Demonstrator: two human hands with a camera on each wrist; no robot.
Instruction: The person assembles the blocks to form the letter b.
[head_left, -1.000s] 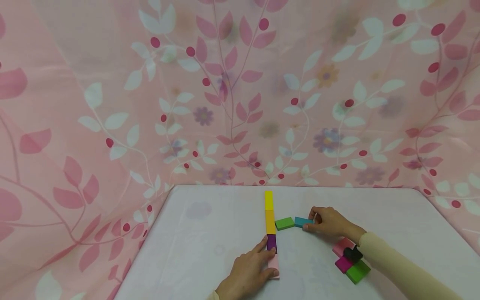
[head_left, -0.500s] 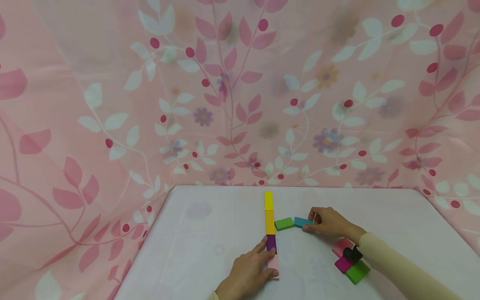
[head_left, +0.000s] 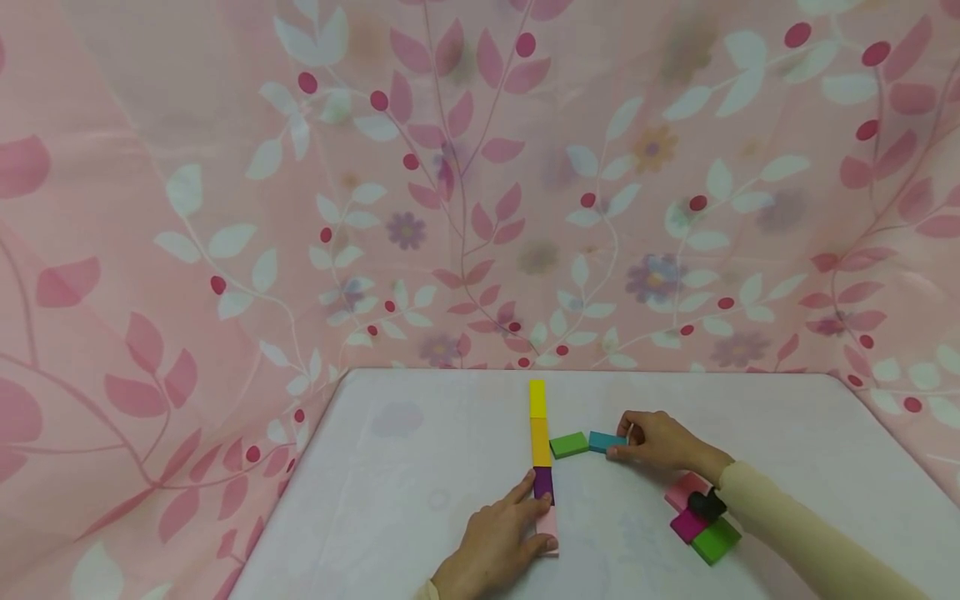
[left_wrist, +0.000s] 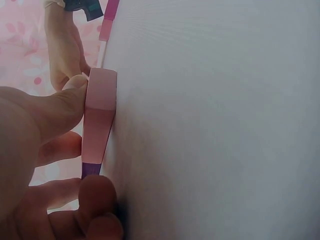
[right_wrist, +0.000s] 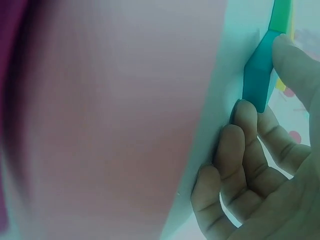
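Teal block [head_left: 604, 442] lay on the worktop [head_left: 420, 467], pinched by the right hand [head_left: 656, 442], touching a green block [head_left: 569, 445] beside the block column [head_left: 540, 442]. At that column's near end, the left hand [head_left: 495, 546] pinched the pink block [head_left: 547, 525], its forefinger touching the purple block [head_left: 543, 483].

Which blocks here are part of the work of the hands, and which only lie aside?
In hand:
left hand holding the pale pink block
right hand pinching the teal block
line of yellow, orange, purple blocks
green block

Lying aside:
small block pile
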